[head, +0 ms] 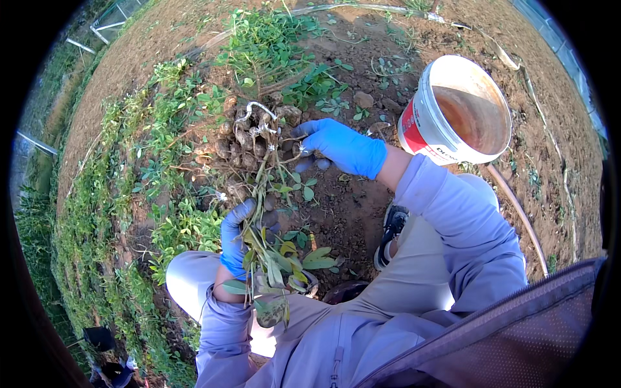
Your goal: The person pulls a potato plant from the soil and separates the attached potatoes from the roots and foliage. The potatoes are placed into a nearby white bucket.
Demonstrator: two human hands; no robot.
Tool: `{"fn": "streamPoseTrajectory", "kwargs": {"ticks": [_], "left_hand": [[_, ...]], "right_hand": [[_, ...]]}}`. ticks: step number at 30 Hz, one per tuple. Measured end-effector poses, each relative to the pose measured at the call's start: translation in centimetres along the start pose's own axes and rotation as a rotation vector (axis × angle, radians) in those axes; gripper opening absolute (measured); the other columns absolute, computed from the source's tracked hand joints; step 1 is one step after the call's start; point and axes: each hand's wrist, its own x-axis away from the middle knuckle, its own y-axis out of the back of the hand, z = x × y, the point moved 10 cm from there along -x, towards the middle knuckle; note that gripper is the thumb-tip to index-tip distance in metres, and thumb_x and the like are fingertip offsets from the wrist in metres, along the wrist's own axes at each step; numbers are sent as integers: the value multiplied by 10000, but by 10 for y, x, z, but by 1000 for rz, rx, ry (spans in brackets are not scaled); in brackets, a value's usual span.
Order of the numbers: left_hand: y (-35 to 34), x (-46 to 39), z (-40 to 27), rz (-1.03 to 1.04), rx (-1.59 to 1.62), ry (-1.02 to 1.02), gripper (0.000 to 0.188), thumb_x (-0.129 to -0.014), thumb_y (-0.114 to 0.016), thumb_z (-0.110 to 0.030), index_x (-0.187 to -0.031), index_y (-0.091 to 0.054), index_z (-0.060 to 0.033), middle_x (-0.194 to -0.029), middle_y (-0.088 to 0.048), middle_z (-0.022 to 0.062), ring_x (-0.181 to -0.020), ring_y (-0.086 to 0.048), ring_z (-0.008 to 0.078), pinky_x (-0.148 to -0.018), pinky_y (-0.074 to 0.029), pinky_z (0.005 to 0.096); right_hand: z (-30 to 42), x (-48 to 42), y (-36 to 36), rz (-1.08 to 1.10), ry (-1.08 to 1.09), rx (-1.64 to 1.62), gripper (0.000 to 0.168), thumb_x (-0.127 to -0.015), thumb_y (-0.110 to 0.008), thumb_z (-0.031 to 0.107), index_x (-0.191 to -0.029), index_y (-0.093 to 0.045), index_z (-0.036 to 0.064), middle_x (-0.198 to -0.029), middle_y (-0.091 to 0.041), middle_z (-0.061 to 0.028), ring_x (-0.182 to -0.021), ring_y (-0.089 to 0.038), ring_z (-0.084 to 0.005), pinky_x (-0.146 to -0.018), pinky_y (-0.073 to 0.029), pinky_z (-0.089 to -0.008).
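Observation:
My left hand (242, 233), in a blue glove with dirty fingers, grips the green stems of an uprooted peanut plant (262, 194). Its leaves hang down over my sleeve and lap. Above that hand, a cluster of soil-covered peanut pods (245, 145) hangs on the roots, with white sprouts among them. My right hand (339, 148), gloved in blue too, reaches in from the right, its fingertips at the cluster's right side around a pod or thin root; the exact hold is partly hidden.
A white plastic bucket (461, 111) with a red label stands tilted at the right. Uprooted peanut plants (271, 53) lie beyond the cluster, and a leafy row (111, 223) runs along the left. A brown hose (519, 213) curves over the soil at the right.

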Motion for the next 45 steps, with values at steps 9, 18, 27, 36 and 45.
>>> {"fn": "streamPoseTrajectory", "kwargs": {"ticks": [9,18,27,36,45], "left_hand": [[0,0,-1,9,13,-9,307,-816,-560,-236,-968,-453,9,-797,-453,26,-579,-414,78,-513,-375,217],[3,0,-12,17,103,-74,279,-835,-545,-203,-1003,-458,1,-842,-480,32,-609,-444,64,-537,-407,218],[26,0,-16,-300,-122,-175,273,-827,-538,-221,-945,-505,23,-696,-497,39,-537,-435,86,-440,-381,217],[39,5,-13,-522,-238,-167,273,-818,-542,-260,-907,-577,-4,-585,-509,-2,-448,-484,109,-398,-391,204],[53,8,-37,-596,-515,-352,213,-787,-580,-201,-870,-611,-8,-622,-566,43,-511,-522,121,-472,-420,228]], "right_hand": [[5,7,-12,70,-100,144,355,-833,-536,278,-1115,-554,64,-983,-589,-49,-653,-578,-92,-501,-364,-219],[11,6,-15,189,44,375,347,-835,-545,276,-1064,-567,16,-807,-634,-43,-651,-595,-88,-481,-387,-223],[7,6,-17,132,15,341,262,-844,-504,198,-978,-583,-13,-755,-613,-79,-679,-614,-126,-534,-462,-252],[42,-2,14,-193,326,1125,254,-782,-543,184,-1010,-632,118,-964,-612,-142,-905,-563,-323,-810,-439,-379],[40,-1,57,-263,126,812,293,-809,-555,210,-1033,-582,22,-850,-629,-113,-723,-617,-198,-609,-457,-305]]}}
